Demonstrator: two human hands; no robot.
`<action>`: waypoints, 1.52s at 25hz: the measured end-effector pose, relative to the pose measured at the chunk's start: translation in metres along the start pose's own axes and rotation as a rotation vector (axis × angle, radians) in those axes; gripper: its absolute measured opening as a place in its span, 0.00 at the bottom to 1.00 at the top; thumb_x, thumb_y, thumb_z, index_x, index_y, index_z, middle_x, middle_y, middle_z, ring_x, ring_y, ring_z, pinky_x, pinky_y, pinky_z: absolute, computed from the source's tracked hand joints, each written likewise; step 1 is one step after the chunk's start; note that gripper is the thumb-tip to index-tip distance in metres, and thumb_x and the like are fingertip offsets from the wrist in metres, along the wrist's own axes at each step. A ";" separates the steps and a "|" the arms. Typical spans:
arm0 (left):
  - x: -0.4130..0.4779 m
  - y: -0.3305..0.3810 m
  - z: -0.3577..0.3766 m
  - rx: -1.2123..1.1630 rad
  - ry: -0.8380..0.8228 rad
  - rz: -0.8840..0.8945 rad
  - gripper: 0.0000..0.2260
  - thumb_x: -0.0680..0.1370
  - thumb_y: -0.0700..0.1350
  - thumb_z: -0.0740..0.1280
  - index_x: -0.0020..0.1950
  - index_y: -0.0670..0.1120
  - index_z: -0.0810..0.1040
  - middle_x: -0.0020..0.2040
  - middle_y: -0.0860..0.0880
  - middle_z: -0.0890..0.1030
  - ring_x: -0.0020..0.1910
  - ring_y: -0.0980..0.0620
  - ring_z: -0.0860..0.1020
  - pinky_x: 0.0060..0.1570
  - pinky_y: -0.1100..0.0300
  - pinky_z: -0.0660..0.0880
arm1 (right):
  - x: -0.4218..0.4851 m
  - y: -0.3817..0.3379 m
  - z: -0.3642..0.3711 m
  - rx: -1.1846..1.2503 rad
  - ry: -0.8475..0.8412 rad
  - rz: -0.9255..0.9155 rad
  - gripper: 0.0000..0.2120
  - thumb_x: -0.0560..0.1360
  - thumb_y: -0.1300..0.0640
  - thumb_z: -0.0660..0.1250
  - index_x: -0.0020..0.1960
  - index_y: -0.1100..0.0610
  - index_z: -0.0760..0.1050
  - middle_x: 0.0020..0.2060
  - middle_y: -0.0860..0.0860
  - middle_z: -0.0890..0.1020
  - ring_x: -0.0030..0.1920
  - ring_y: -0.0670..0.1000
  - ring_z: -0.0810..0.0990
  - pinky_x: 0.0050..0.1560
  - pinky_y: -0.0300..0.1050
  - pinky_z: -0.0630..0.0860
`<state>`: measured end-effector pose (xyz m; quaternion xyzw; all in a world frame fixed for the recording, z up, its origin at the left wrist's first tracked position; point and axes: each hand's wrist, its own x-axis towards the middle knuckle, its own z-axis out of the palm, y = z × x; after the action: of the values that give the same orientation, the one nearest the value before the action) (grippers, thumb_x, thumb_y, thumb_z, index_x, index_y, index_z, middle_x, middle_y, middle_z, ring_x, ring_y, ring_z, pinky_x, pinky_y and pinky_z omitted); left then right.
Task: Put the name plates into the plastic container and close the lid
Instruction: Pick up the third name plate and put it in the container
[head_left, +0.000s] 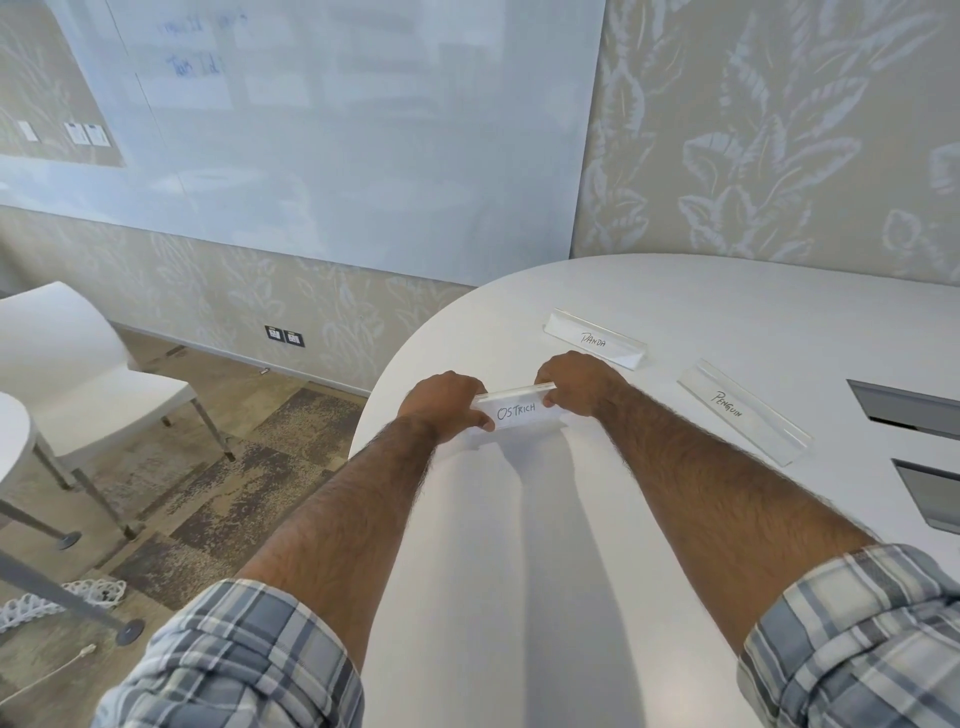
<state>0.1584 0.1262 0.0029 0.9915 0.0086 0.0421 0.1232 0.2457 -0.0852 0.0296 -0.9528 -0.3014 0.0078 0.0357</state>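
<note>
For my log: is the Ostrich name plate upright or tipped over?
Upright: the Ostrich plate has its ridge on top; left hand and right hand grip its ends.

The white rounded table (519, 571) bears the Panda plate (595, 340) and Penguin plate (737, 410), apart.

White table (519, 571), clear name plates (597, 338), blue-grey plaid sleeves (249, 660)

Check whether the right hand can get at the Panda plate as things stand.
Probably yes: the Panda plate lies just beyond the right hand, nothing between them. But it and the left hand grip the Ostrich plate, so it must let go first.
</note>
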 end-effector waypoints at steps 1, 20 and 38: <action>-0.002 0.004 -0.003 0.002 0.008 0.007 0.22 0.69 0.60 0.74 0.58 0.51 0.81 0.52 0.48 0.82 0.51 0.46 0.79 0.44 0.56 0.73 | -0.004 0.001 -0.005 -0.006 0.011 -0.002 0.14 0.71 0.54 0.71 0.56 0.51 0.80 0.56 0.48 0.81 0.59 0.52 0.77 0.56 0.48 0.72; -0.050 0.208 -0.062 0.017 0.110 0.155 0.22 0.68 0.60 0.74 0.59 0.55 0.80 0.50 0.51 0.82 0.45 0.49 0.77 0.39 0.57 0.70 | -0.187 0.108 -0.123 -0.067 0.161 0.116 0.13 0.73 0.53 0.70 0.57 0.50 0.80 0.55 0.47 0.81 0.57 0.51 0.77 0.53 0.46 0.72; -0.107 0.514 -0.030 0.017 0.090 0.369 0.18 0.69 0.57 0.75 0.58 0.55 0.81 0.50 0.50 0.82 0.45 0.48 0.78 0.40 0.57 0.72 | -0.444 0.297 -0.172 -0.147 0.231 0.369 0.13 0.70 0.52 0.73 0.54 0.49 0.81 0.51 0.48 0.84 0.50 0.52 0.81 0.44 0.43 0.70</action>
<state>0.0528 -0.3679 0.1487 0.9743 -0.1674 0.1083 0.1047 0.0590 -0.5941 0.1767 -0.9864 -0.1156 -0.1168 -0.0016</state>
